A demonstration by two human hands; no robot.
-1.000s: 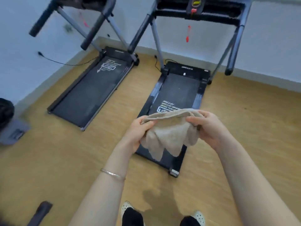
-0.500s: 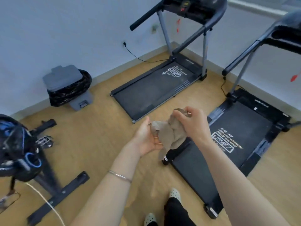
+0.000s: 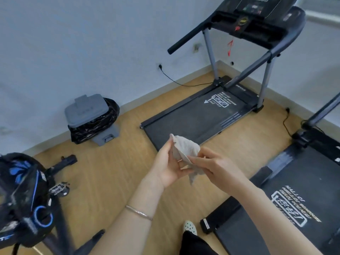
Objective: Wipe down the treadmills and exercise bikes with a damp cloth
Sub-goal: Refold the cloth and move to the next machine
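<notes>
Cloth (image 3: 184, 149): beige and bunched, held in the air between both hands above the wooden floor (image 3: 110, 181), touching no machine.
Left hand (image 3: 169, 166): palm up, thumb and fingers gripping the upper fold.
Right hand (image 3: 215, 168): pinches the lower edge; a tail hangs below it.
Far treadmill (image 3: 198, 116): by the wall, with no wet streaks that I can make out.
Near treadmill (image 3: 294, 199): at right, partly in frame.
Exercise bike (image 3: 27, 199): lower left, blurred.
Progress: looks early. The cloth seems to be getting folded ready, and wiping of every machine in view appears left to do.
</notes>
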